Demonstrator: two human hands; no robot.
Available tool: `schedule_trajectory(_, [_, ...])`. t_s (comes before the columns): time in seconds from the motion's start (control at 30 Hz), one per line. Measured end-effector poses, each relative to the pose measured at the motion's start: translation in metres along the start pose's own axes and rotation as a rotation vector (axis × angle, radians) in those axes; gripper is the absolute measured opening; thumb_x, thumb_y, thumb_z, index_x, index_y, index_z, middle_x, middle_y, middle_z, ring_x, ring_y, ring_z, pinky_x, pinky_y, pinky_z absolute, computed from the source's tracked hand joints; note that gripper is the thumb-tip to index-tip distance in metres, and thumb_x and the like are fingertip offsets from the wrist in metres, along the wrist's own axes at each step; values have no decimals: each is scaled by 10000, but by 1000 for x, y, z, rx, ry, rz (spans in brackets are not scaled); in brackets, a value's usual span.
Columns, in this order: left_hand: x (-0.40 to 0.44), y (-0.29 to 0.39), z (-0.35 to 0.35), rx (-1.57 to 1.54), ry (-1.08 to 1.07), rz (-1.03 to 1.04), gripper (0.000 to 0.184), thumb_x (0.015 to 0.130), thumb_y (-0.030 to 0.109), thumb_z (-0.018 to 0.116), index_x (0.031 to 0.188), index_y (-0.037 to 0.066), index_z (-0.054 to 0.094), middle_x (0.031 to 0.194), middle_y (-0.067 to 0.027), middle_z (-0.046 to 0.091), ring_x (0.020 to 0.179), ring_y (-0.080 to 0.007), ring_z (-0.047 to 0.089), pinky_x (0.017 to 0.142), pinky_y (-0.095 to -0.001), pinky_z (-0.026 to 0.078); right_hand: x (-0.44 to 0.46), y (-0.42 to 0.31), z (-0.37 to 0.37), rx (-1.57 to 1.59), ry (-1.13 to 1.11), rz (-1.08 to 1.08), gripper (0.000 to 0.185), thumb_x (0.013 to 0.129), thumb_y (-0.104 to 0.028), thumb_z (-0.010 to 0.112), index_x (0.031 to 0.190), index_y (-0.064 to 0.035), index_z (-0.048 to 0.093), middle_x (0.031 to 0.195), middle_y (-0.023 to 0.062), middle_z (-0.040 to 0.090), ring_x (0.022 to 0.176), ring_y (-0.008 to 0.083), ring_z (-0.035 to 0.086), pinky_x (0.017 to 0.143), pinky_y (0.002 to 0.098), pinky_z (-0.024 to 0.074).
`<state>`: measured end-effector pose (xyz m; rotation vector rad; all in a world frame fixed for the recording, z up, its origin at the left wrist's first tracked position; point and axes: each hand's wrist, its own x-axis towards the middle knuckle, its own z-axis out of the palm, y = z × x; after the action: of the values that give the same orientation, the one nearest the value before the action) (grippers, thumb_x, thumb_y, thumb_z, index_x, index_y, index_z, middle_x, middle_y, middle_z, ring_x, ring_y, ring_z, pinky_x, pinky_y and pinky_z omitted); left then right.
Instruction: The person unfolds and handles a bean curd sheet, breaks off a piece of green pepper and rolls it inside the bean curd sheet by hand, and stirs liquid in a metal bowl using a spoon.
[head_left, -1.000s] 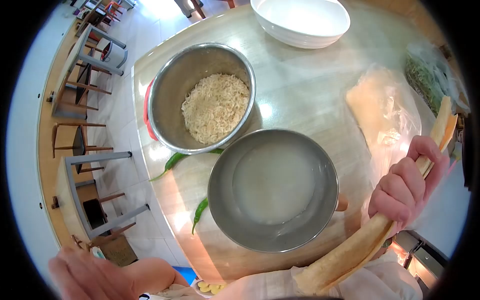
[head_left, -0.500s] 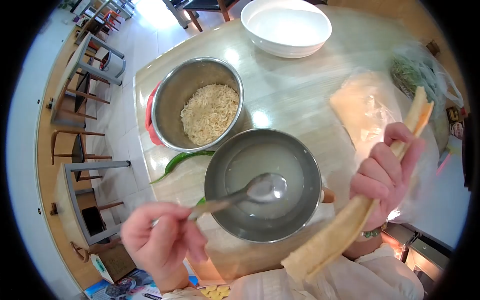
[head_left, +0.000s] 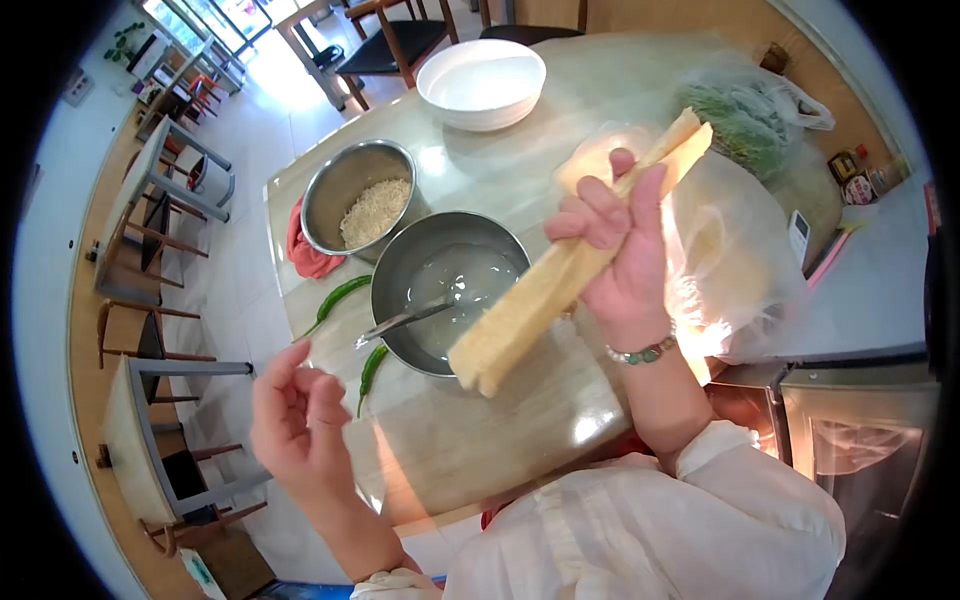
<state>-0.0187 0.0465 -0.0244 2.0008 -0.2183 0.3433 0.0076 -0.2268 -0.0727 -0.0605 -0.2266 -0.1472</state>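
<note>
Spoon (head_left: 412,318) let go, folded roll (head_left: 540,300) swung across!

And look at that roll: long, pale yellow, flattened and creased lengthwise, clasped in the wrapped fingers of the right hand (head_left: 630,255). Beyond that hand its far end parts into 2 flaps; on the left-hand side, its blunt end overlaps the metal pan (head_left: 393,290) in this view. 0.5 s ago that end sat well short of the pan, by the shirt (head_left: 640,530)! And the left hand (head_left: 300,420), then pinching the spoon, is loosely spread, fingers half bent; the spoon now rests in the cloudy liquid (head_left: 475,285), handle over the rim, just beyond that hand.
</note>
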Motion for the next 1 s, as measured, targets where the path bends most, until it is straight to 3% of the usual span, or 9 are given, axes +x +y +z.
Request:
schedule_trajectory(0.1, [-2,38,16,89,-215,387,403,747,66,734,1106,-35,582,1002,-154,643,902,-248,618,793,-329,491,0,14,3,-172,-44,-104,341,927,-476,495,1097,-183,457,647,-42,353,606,101,392,759,332,450])
schedule_trajectory(0.2, [5,52,48,138,-369,446,570,731,121,769,1214,-36,510,1200,-201,555,1086,-358,537,931,-399,425,1,29,12,-365,-170,-200,354,942,-447,488,1102,-139,418,675,-30,379,637,112,426,792,351,466])
schedule_trajectory(0.47, [27,9,73,-165,-587,161,536,758,-8,682,1259,6,493,1229,-130,543,1146,-260,517,967,-353,400,-9,38,39,-603,-293,-214,383,903,-481,545,1090,-163,444,698,-11,417,691,132,476,854,370,451])
schedule_trajectory(0.6, [30,4,77,-337,-586,195,555,780,-65,632,1306,4,470,1330,-106,478,1241,-204,456,1033,-328,354,-11,29,57,-807,-477,-249,565,885,-256,650,1318,-48,351,948,111,602,947,217,588,903,406,465])
schedule_trajectory(0.7, [29,6,79,-432,-552,124,529,788,-44,633,1291,-3,474,1358,-143,462,1252,-238,459,1038,-335,347,-15,21,82,-725,-646,-287,500,863,-79,646,1291,11,405,964,68,596,901,121,576,831,272,474])
schedule_trajectory(0.73, [29,5,77,-429,-555,127,529,788,-44,633,1291,-3,474,1358,-143,462,1252,-238,459,1038,-335,347,-15,16,84,-811,-690,-225,448,888,-126,621,1271,15,436,977,68,598,905,142,582,850,299,464])
schedule_trajectory(0.77, [30,3,74,-259,-518,271,495,792,-12,648,1262,4,493,1327,-151,497,1242,-266,472,1043,-360,342,-16,11,85,-900,-738,-166,408,913,-172,596,1250,18,467,989,68,600,908,163,587,868,326,453])
schedule_trajectory(0.87, [28,10,79,-112,-382,527,427,796,64,680,1193,26,528,1238,-163,573,1216,-319,496,1044,-422,337,-23,13,116,-1020,-1085,-517,216,816,-216,708,852,-12,646,755,75,614,673,202,568,641,318,466])
schedule_trajectory(1.0, [35,28,77,-154,-230,741,267,841,145,669,1065,54,555,1095,-145,656,1172,-369,524,1036,-515,329,-34,20,135,-1097,-1338,-632,296,818,-290,563,962,-37,618,779,57,509,750,243,500,722,426,381])
